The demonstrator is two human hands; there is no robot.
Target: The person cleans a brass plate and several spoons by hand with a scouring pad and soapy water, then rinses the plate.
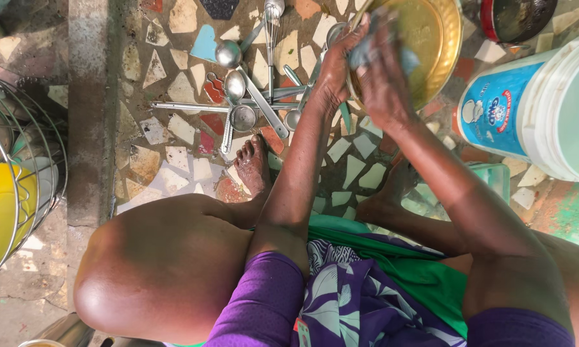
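Observation:
A wide brass-coloured metal bowl (438, 38) stands tilted on the mosaic floor at the top centre. My left hand (335, 64) grips its near rim. My right hand (382, 77) presses a blue-grey scrubbing cloth (365, 53) against the inside of the bowl; the hand is blurred. My bare knees and feet show below, and I am squatting over the floor.
Several steel ladles and spoons (244, 96) lie on the floor left of the bowl. A white bucket with a blue label (527, 109) stands at the right, a dark pot (517, 19) above it. A wire rack with a yellow dish (6, 205) sits at the left edge.

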